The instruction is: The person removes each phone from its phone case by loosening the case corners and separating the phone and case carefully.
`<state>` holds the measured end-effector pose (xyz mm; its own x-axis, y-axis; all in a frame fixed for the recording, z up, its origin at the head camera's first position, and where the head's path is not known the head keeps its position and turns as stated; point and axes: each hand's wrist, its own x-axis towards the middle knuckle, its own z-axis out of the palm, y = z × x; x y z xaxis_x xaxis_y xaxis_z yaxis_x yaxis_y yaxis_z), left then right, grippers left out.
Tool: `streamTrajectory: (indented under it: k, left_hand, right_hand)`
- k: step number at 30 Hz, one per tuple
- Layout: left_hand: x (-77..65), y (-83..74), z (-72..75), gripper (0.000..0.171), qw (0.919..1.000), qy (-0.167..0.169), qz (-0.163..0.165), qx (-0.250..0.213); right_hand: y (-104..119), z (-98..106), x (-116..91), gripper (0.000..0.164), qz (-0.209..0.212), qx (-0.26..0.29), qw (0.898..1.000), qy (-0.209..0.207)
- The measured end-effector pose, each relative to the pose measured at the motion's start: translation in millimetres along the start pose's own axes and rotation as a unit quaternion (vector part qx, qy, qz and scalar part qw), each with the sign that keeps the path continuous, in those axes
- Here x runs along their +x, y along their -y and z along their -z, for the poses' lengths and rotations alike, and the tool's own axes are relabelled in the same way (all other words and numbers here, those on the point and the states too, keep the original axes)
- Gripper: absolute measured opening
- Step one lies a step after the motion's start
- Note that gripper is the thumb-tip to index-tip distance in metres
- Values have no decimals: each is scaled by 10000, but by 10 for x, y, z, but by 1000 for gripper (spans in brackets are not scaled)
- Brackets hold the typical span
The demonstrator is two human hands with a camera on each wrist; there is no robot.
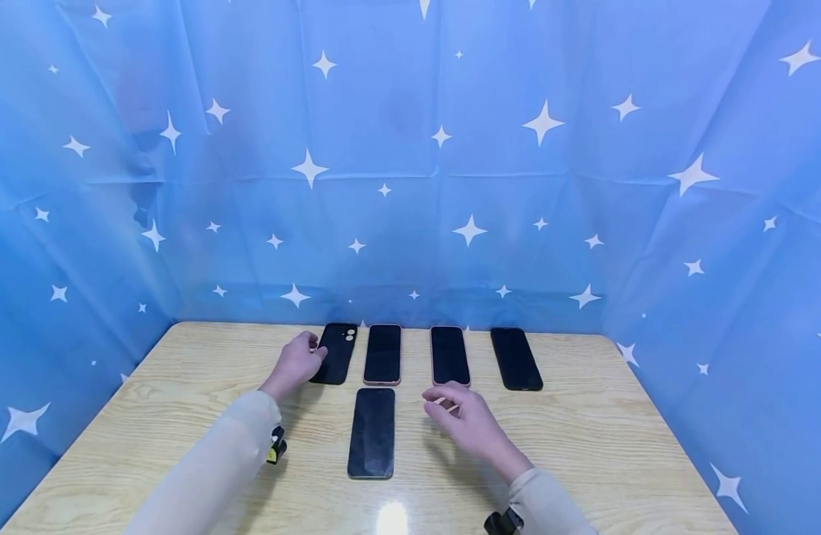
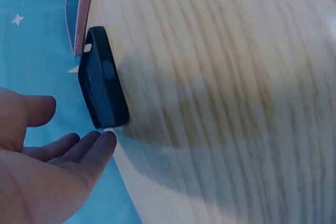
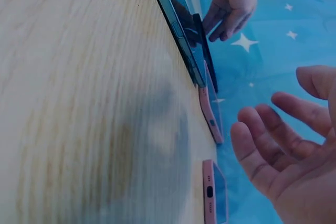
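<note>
My left hand (image 1: 296,362) is at the left edge of a black phone case (image 1: 338,358), which lies hollow side up at the back left. Light spots show through the camera holes in its corner. In the left wrist view the fingertips (image 2: 107,142) come right up to the near end of the case (image 2: 105,85), with the thumb apart from it. Loosely bent and holding nothing, my right hand (image 1: 469,422) hovers in front of a pink-edged phone (image 1: 449,357). To its left a dark phone (image 1: 371,435) lies screen up, nearer to me.
Another pink-edged phone (image 1: 383,354) lies beside the case in the back row. A black phone (image 1: 516,360) ends that row on the right. Behind the wooden table (image 1: 604,446) hangs a blue curtain (image 1: 397,134) with white stars, which also runs along both sides.
</note>
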<state>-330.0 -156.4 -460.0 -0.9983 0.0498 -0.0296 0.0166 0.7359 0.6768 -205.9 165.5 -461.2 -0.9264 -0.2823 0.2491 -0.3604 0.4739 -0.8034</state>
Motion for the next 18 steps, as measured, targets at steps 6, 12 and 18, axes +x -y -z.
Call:
streamTrajectory:
  k: [6, 12, 18]
  left_hand:
    - [-51, -116, -45, 41, 9983, -293, -493, 78]
    - [-84, -263, -119, 44, 9959, -339, -835, 114]
    - [-109, -380, -237, 46, 9953, -205, -931, 160]
  right_hand:
    - [39, 34, 4, 24, 215, -404, 9988, -174]
    - [76, 56, 8, 27, 675, -894, 9932, -331]
    - [117, 26, -7, 27, 1137, -1403, 9813, -668]
